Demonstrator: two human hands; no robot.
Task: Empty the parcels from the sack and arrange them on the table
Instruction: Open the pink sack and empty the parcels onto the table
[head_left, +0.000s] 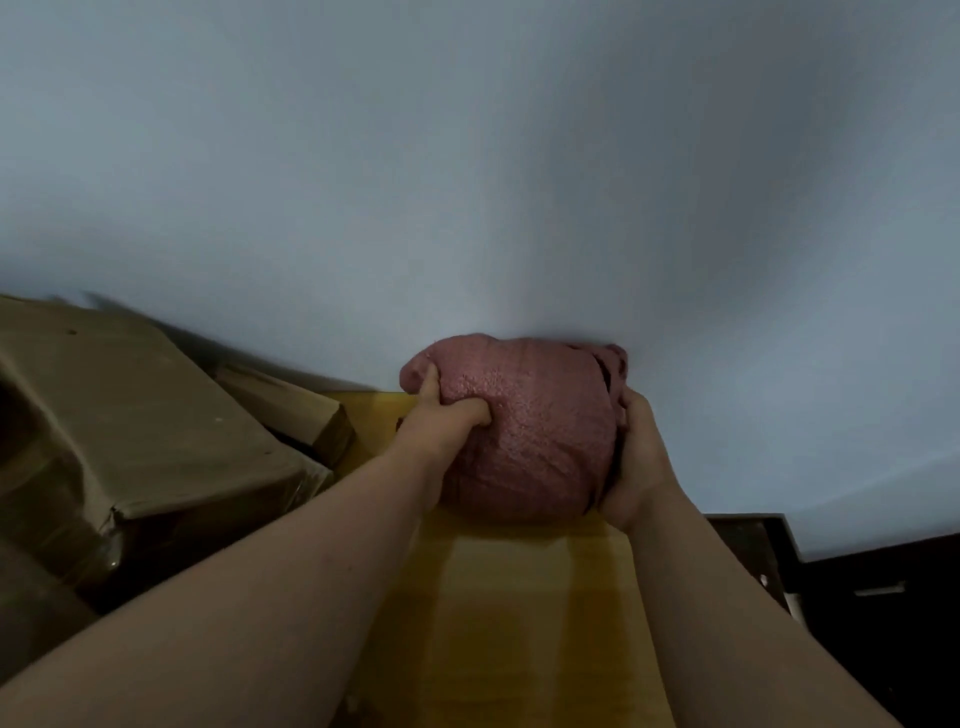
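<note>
We see a bulging pink mesh sack (524, 431) resting on a yellow wooden table (519, 613) against a pale blue wall (467, 156). The left hand (441, 421) grips its left side, fingers dug into the fabric, and the right hand (636, 457) clasps its right side. Brown-wrapped parcels (130, 426) are stacked just left of the table.

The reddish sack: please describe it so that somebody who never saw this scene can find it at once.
Find the yellow wooden table that runs up to the pale blue wall. At its far end, against that wall, sits the reddish sack, with the left hand and the right hand gripping its two sides. Unlike the angular brown paper-wrapped parcels to its left, it is round, soft and coarse-woven.
</note>
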